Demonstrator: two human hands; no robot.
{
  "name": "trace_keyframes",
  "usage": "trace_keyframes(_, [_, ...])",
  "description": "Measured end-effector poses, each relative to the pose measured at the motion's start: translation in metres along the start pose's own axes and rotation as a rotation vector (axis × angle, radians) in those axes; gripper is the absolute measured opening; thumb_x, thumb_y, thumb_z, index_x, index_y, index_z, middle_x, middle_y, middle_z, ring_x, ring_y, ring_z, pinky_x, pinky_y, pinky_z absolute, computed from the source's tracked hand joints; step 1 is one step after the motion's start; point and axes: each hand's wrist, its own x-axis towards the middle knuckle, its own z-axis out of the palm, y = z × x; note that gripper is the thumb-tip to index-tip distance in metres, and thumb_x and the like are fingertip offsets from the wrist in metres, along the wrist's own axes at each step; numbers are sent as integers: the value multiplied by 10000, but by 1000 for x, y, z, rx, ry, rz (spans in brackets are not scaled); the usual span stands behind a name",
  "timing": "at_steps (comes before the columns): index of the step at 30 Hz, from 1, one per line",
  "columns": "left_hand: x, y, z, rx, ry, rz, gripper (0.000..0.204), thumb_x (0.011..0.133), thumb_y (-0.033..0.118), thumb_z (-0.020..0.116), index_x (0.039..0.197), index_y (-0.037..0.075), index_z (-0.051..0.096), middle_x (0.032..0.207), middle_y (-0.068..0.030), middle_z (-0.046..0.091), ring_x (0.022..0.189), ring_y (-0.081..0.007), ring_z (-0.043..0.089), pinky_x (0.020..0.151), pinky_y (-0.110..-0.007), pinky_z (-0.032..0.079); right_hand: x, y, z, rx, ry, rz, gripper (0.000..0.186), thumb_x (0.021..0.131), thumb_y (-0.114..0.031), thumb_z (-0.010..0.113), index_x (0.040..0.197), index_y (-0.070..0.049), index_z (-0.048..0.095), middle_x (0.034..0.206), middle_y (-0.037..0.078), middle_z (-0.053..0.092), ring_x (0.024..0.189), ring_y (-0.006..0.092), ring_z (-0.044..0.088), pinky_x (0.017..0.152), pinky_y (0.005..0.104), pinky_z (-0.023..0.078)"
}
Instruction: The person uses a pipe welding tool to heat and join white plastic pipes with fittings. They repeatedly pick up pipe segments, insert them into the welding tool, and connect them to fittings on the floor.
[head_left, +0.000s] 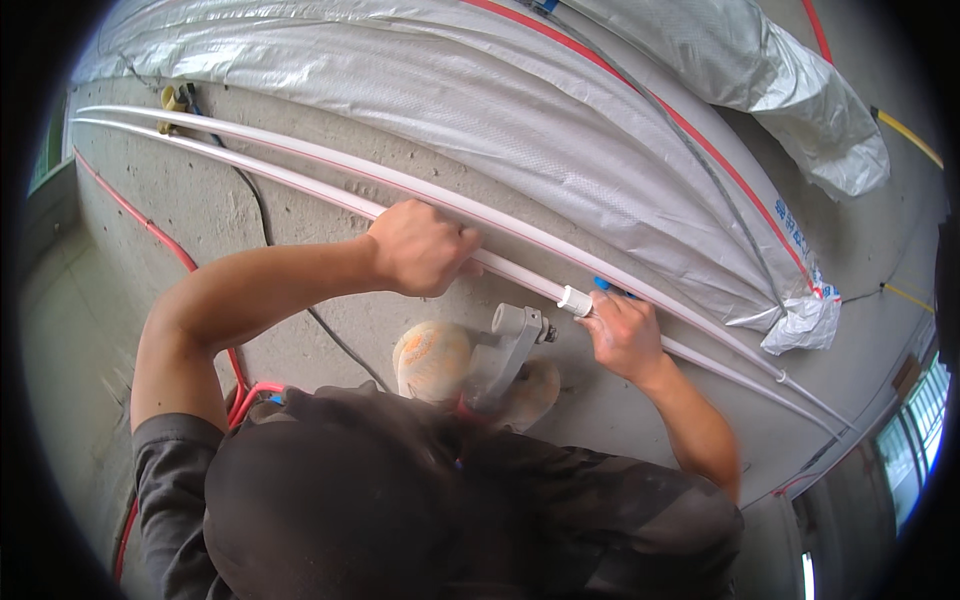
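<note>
Two long white pipes run side by side from upper left to lower right across the grey concrete floor. My left hand (422, 248) is closed around the nearer pipe (290, 180). Further right, my right hand (622, 332) is closed on the same pipe, its fingertips beside a white coupling (574, 300) on it. A small blue piece (602, 284) shows just behind the right hand; what it belongs to is hidden. The other pipe (480, 210) lies beyond both hands. Below the coupling is a grey tool (510, 345) with a metal end.
Long bundles wrapped in white woven sheeting (400, 90) lie beyond the pipes. Red tubing (160, 235) and a black cable (262, 205) run over the floor at left. A yellowish fitting (172, 100) sits near the pipes' far left end. My shoe (430, 358) stands close below.
</note>
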Motion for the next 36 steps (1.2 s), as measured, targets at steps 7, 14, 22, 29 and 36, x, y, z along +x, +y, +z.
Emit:
trace_keyframes(7, [1,0,1,-34,-8,-6,356,1007,414,665,895,77,699,735,-143,738,682,-386,738,589,-501,575,0,0,-1,-10,-14,-1,359,800,-76,837,1090,52,668,790,172,676,700,360,697,633,457,545])
trace_keyframes(14, [1,3,-5,-12,-33,-18,370,1005,435,666,922,76,689,720,-151,731,676,-390,733,590,-507,572,2,-8,-6,21,-36,54,396,888,-108,807,1210,42,632,806,191,710,761,375,732,651,473,553])
trace_keyframes(22, [0,4,-4,58,28,14,382,1019,437,650,957,60,677,680,-163,710,643,-399,714,586,-522,548,8,-9,-9,159,-185,110,533,987,-106,719,1443,-87,443,1054,220,759,862,455,737,733,544,572])
trace_keyframes(29, [2,3,-2,65,135,62,304,944,342,714,914,39,704,722,-197,726,699,-420,729,624,-528,576,15,-3,-11,138,-185,39,475,981,-78,707,1394,-164,491,1048,187,769,924,455,731,739,552,563])
trace_keyframes(36, [-1,1,4,127,153,74,332,930,339,783,878,52,624,734,-143,720,666,-420,701,587,-533,550,10,-8,-6,92,-182,76,502,961,-90,735,1398,-180,504,1148,173,759,962,437,741,782,540,578])
